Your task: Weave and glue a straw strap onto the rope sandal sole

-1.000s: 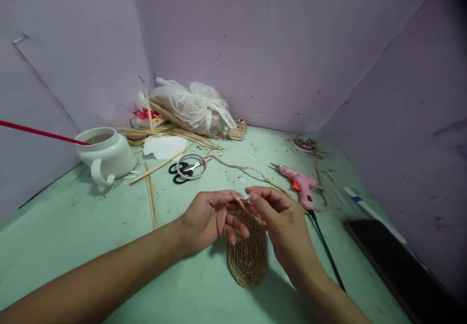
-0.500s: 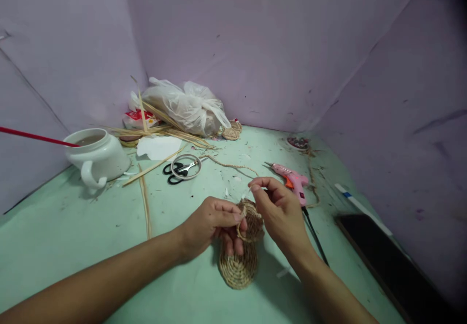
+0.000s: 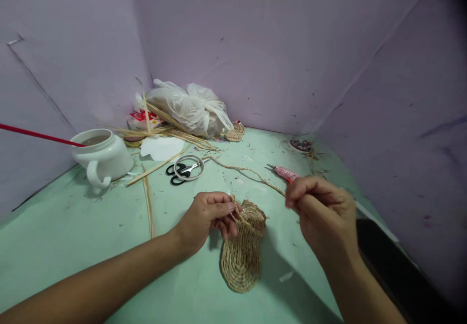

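A small oval woven straw sole point(image 3: 241, 256) lies on the green table point(image 3: 73, 226) in front of me. My left hand point(image 3: 206, 216) pinches its upper left edge, fingers closed on the weave and a loose strand there. My right hand point(image 3: 323, 212) is raised to the right of the sole, fingers closed in a pinch on a braided straw cord point(image 3: 251, 172) that trails back across the table. The pink glue gun point(image 3: 286, 172) lies just behind my right hand, partly hidden by it.
Black scissors and a metal ring point(image 3: 185, 168) lie behind the sole. A white teapot point(image 3: 102, 157) with a red stick stands at left. Straw stalks point(image 3: 164, 132) and a plastic bag point(image 3: 189, 107) fill the back corner. A dark flat object point(image 3: 386, 261) lies at right. Purple walls close in.
My right hand has moved away from the sole to the right, pulling the cord out. My left hand stays pinched on the sole's edge.
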`<move>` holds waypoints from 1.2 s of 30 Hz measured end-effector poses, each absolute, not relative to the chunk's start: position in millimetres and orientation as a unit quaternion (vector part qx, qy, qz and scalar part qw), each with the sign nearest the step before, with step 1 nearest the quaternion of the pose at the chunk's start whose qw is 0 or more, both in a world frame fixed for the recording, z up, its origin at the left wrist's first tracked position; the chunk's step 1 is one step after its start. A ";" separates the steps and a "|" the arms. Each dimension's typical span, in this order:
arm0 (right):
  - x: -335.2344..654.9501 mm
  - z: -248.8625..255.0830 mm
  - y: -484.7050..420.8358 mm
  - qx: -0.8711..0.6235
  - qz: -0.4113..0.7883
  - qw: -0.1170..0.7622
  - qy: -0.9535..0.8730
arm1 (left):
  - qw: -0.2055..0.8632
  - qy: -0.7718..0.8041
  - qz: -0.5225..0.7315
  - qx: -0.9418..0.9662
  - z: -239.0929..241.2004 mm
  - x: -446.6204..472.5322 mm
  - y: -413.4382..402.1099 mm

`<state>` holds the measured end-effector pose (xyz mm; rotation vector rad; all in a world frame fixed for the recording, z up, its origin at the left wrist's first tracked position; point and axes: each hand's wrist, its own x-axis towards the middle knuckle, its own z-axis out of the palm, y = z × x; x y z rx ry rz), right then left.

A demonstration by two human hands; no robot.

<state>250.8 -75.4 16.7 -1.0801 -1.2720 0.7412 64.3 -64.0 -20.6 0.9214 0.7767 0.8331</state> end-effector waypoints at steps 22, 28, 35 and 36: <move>209.0 -10.3 -83.6 -0.549 0.404 0.464 -0.566 | 0.656 0.396 0.427 0.480 -15.4 58.8 -61.3; 205.1 -1.6 -85.5 -0.535 0.455 0.464 -0.541 | 0.631 0.414 0.425 0.500 -12.1 59.0 -62.7; 203.7 2.7 -82.4 -0.491 0.600 0.435 -0.459 | 0.599 0.417 0.430 0.532 -4.7 61.4 -66.1; 203.9 2.9 -82.1 -0.489 0.612 0.429 -0.450 | 0.588 0.418 0.432 0.541 -4.8 61.8 -66.6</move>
